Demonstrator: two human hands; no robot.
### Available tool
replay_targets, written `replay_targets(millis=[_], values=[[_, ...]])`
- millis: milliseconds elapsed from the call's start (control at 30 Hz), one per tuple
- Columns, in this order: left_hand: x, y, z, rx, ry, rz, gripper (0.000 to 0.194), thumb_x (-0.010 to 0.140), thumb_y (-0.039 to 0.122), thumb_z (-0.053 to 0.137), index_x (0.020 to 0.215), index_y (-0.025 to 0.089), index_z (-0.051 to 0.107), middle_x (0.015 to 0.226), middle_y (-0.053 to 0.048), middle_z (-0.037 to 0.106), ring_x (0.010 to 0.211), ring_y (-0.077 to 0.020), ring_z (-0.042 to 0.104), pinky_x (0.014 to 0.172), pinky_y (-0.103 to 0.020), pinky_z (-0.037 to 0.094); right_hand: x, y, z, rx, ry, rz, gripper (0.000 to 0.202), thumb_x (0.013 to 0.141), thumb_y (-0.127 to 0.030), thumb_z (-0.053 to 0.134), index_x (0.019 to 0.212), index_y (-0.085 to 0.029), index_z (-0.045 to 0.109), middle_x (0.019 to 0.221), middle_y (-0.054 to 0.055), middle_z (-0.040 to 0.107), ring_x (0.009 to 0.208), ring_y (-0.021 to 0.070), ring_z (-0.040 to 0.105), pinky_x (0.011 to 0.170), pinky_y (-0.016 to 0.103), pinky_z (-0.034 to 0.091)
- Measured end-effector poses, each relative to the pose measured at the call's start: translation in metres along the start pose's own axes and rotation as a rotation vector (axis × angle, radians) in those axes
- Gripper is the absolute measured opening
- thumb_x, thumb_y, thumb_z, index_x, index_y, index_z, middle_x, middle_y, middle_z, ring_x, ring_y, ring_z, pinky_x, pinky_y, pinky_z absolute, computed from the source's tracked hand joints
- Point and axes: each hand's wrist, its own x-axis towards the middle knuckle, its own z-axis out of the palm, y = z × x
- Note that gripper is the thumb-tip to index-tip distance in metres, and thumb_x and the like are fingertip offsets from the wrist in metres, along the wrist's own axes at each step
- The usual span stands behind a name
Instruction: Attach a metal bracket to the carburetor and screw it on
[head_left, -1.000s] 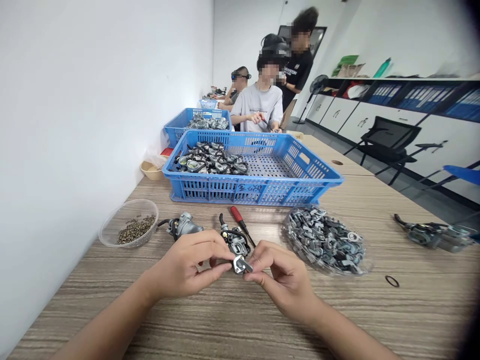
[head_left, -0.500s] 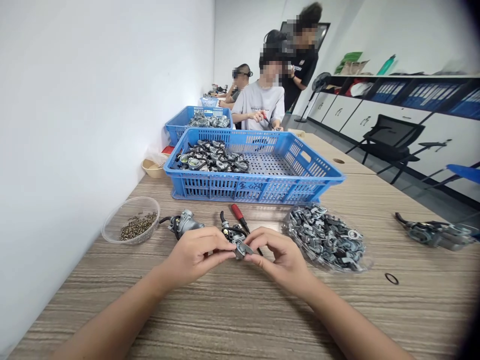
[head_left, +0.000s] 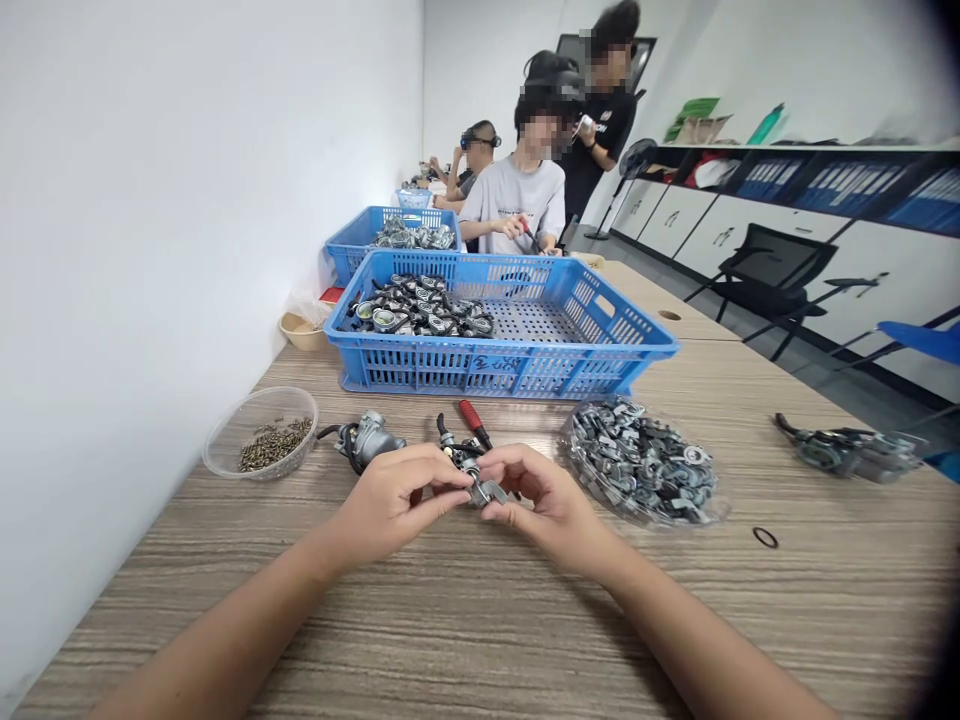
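Observation:
Between my hands is a small grey metal part [head_left: 487,492], in front of a carburetor [head_left: 461,455] lying on the table. My left hand [head_left: 401,500] pinches the part's left side with thumb and fingertips. On the other side, my right hand [head_left: 544,505] has its thumb and fingers apart around the part's right edge; no firm grip shows. A screwdriver with a red handle [head_left: 475,422] lies just behind my hands, its tip hidden by my right hand. Left of that, a second carburetor [head_left: 370,441] rests near my left knuckles.
A tub of small screws [head_left: 212,450] stands left, a clear tray of metal parts [head_left: 579,478] right. Behind is a blue crate [head_left: 495,362] with carburetors. At right lie a black ring [head_left: 765,538] and another carburetor [head_left: 847,452]. People are at the back.
My right fingers have spread from their pinch on the grey part, which now sits at a different angle. The view has shifted slightly. A standing person at the back now holds up a white object.

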Motion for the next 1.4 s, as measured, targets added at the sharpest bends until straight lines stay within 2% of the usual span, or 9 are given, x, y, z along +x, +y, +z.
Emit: replay_targets(millis=[200, 467, 633, 700, 767, 900, 1000, 1200, 1400], values=[[0.0, -0.001, 0.002, -0.094, -0.021, 0.01, 0.015, 0.106, 0.017, 0.069, 0.111, 0.018, 0.083, 0.097, -0.009, 0.081, 0.086, -0.0176, 0.076, 0.079, -0.028, 0.06, -0.001, -0.004, -0.002, -0.054, -0.1, -0.103, 0.036, 0.096, -0.026, 0.087, 0.13, -0.03, 0.075, 0.11, 0.005, 0.074, 0.09, 0.0176, 0.07, 0.074, 0.03, 0.058], [-0.004, 0.002, 0.011, -0.226, 0.064, -0.196, 0.006, 0.097, 0.02, 0.083, 0.101, 0.017, 0.086, 0.088, -0.008, 0.081, 0.073, -0.0147, 0.072, 0.061, -0.022, 0.052, 0.0, -0.011, -0.006, -0.115, -0.063, -0.212, 0.037, 0.092, -0.02, 0.09, 0.126, -0.028, 0.078, 0.104, 0.004, 0.076, 0.084, 0.0173, 0.069, 0.072, 0.031, 0.059], [-0.005, 0.002, 0.013, -0.225, 0.079, -0.19, 0.005, 0.098, 0.02, 0.082, 0.1, 0.016, 0.084, 0.087, -0.007, 0.08, 0.071, -0.0136, 0.07, 0.058, -0.022, 0.05, 0.002, -0.015, -0.004, -0.176, -0.036, -0.282, 0.037, 0.093, -0.016, 0.087, 0.127, -0.028, 0.077, 0.102, 0.004, 0.075, 0.08, 0.0161, 0.069, 0.071, 0.03, 0.058], [-0.004, 0.0, 0.008, -0.17, 0.065, -0.119, 0.007, 0.1, 0.019, 0.079, 0.105, 0.016, 0.082, 0.091, -0.008, 0.081, 0.077, -0.0155, 0.072, 0.064, -0.024, 0.053, 0.002, -0.015, -0.004, -0.224, -0.03, -0.293, 0.036, 0.094, -0.015, 0.085, 0.127, -0.028, 0.076, 0.102, 0.004, 0.074, 0.083, 0.0167, 0.069, 0.074, 0.031, 0.059], [-0.002, -0.003, 0.001, -0.058, 0.037, -0.036, 0.011, 0.1, 0.02, 0.078, 0.111, 0.018, 0.08, 0.099, -0.009, 0.081, 0.089, -0.0196, 0.074, 0.08, -0.032, 0.058, 0.001, -0.014, -0.007, -0.283, -0.031, -0.299, 0.036, 0.096, -0.013, 0.082, 0.127, -0.028, 0.075, 0.101, 0.004, 0.073, 0.086, 0.0177, 0.07, 0.078, 0.032, 0.058], [-0.002, -0.012, -0.009, 0.204, -0.084, -0.043, 0.045, 0.09, 0.038, 0.089, 0.128, 0.022, 0.071, 0.127, -0.014, 0.073, 0.119, -0.0316, 0.069, 0.106, -0.051, 0.055, 0.003, -0.009, -0.017, -0.377, -0.007, -0.296, 0.035, 0.098, -0.012, 0.078, 0.128, -0.029, 0.075, 0.1, 0.003, 0.073, 0.091, 0.0197, 0.07, 0.083, 0.034, 0.057], [-0.011, -0.021, 0.0, 0.311, -0.159, -0.115, 0.074, 0.08, 0.049, 0.096, 0.139, 0.023, 0.061, 0.147, -0.02, 0.059, 0.14, -0.0407, 0.058, 0.118, -0.061, 0.05, 0.007, -0.004, -0.026, -0.416, 0.019, -0.282, 0.033, 0.098, -0.013, 0.079, 0.127, -0.029, 0.075, 0.102, 0.004, 0.073, 0.094, 0.0207, 0.07, 0.085, 0.035, 0.057], [-0.019, -0.04, 0.039, 0.298, -0.164, -0.187, 0.094, 0.076, 0.051, 0.098, 0.149, 0.023, 0.045, 0.156, -0.023, 0.046, 0.15, -0.0458, 0.051, 0.122, -0.066, 0.05, 0.014, 0.005, -0.032, -0.407, -0.017, -0.238, 0.03, 0.099, -0.017, 0.079, 0.125, -0.031, 0.077, 0.101, 0.002, 0.073, 0.08, 0.0173, 0.066, 0.079, 0.033, 0.055], [-0.009, -0.06, 0.05, 0.182, -0.088, -0.178, 0.064, 0.09, 0.044, 0.088, 0.136, 0.024, 0.048, 0.151, -0.02, 0.054, 0.144, -0.0393, 0.059, 0.115, -0.06, 0.056, 0.018, 0.008, -0.031, -0.355, -0.04, -0.147, 0.023, 0.099, -0.026, 0.081, 0.122, -0.03, 0.08, 0.097, 0.003, 0.074, 0.078, 0.0181, 0.065, 0.075, 0.034, 0.053]])
